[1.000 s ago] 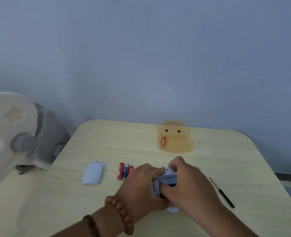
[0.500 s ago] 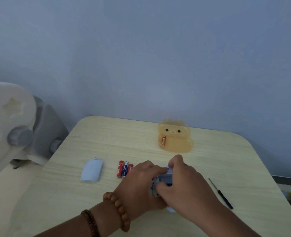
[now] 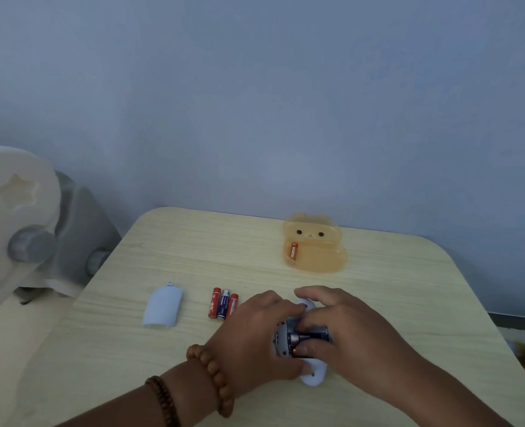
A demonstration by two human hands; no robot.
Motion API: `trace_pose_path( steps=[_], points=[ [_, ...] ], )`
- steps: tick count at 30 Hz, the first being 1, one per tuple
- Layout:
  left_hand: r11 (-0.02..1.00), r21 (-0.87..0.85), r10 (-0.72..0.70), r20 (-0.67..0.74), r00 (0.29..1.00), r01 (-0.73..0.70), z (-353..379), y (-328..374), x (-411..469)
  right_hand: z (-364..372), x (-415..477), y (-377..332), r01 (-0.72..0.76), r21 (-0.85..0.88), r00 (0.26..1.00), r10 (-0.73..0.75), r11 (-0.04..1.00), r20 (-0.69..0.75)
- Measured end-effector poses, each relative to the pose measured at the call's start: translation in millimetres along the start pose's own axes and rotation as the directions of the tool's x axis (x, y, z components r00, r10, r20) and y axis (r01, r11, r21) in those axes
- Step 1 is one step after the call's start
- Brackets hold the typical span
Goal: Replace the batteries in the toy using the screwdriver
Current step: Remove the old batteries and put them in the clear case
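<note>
Toy (image 3: 312,377) lay on table (image 3: 409,288), near you, between your hands. Your left hand (image 3: 255,331) curled round toy. Your right hand (image 3: 353,337) pinched battery (image 3: 309,337) in its open back. Three batteries (image 3: 223,303) and lid (image 3: 163,306) lay further left.

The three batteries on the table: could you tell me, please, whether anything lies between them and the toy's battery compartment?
Only the hands. The left hand grips the toy on the side facing the batteries, and the right hand has its fingers across the open compartment. No loose object lies on the table between them.
</note>
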State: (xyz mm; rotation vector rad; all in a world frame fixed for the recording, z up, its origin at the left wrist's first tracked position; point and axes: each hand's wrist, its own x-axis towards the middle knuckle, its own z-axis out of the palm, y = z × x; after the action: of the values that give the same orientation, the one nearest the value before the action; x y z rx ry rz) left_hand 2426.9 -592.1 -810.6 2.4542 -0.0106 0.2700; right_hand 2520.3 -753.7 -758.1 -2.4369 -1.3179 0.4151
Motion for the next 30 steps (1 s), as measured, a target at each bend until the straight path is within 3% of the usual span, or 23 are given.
trace_pose_path(
  steps=[2,7,14,16,18,20,22,27,30],
  points=[
    [1.0,0.002,0.005,0.006,1.0,-0.005,-1,1,0,0,2,1,0.03,0.022,0.999,-0.029,0.999,-0.043],
    [1.0,0.003,-0.003,0.016,1.0,0.003,-3,-1,-1,1,-5,4,0.054,0.056,0.95,-0.034,0.997,-0.309],
    [0.999,-0.025,-0.043,0.006,0.999,0.043,-4,-1,-2,-3,-11,4,-0.015,0.466,0.915,0.201,0.885,-0.351],
    [0.999,-0.025,-0.046,0.015,0.999,0.046,-4,-1,-3,-6,-7,7,-0.097,0.663,0.898,0.353,0.742,-0.264],
    [0.999,-0.025,-0.043,0.017,0.999,0.043,-4,-2,-3,-10,-2,10,-0.157,0.848,0.873,0.472,0.507,-0.121],
    [0.999,-0.023,-0.041,0.021,0.999,0.041,-4,-1,-2,-15,2,16,-0.178,0.934,0.864,0.503,0.31,-0.002],
    [0.999,-0.029,-0.045,0.026,0.999,0.046,-4,0,-1,-18,7,25,-0.173,0.968,0.858,0.51,0.18,0.058],
    [0.999,-0.035,-0.033,0.024,0.999,0.033,-3,1,0,-23,26,46,-0.116,0.993,0.846,0.525,0.009,0.095],
    [0.999,-0.041,-0.024,0.027,0.999,0.025,-3,0,1,-27,37,52,-0.091,0.996,0.886,0.457,-0.001,0.081]
  ],
)
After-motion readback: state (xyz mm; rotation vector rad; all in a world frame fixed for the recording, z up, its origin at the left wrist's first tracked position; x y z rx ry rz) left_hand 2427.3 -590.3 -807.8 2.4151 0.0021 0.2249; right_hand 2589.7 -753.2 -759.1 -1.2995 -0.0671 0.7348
